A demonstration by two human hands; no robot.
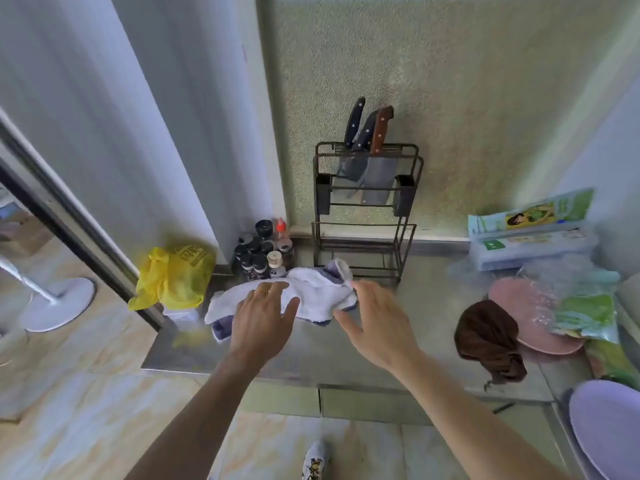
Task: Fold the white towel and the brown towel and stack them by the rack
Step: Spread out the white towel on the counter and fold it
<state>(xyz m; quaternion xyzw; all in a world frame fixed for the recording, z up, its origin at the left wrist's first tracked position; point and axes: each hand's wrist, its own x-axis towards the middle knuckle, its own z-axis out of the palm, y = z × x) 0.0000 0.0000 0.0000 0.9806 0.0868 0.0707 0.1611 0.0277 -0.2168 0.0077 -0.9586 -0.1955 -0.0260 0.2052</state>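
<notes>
The white towel [311, 289], with a purple edge, lies crumpled on the steel counter [346, 351] just in front of the wire rack [363, 216]. My left hand [263, 313] hovers over its left part, fingers spread, holding nothing. My right hand [377, 320] is spread at the towel's right end, fingertips touching or just above the cloth. The brown towel [488, 337] sits bunched up at the counter's right, against a pink plate [526, 306].
Knives [367, 133] stand in the rack's top. Spice bottles [263, 251] cluster left of the rack, and a yellow plastic bag [173, 275] lies at the counter's left end. Packets [530, 230] and a lilac plate [606, 427] crowd the right side.
</notes>
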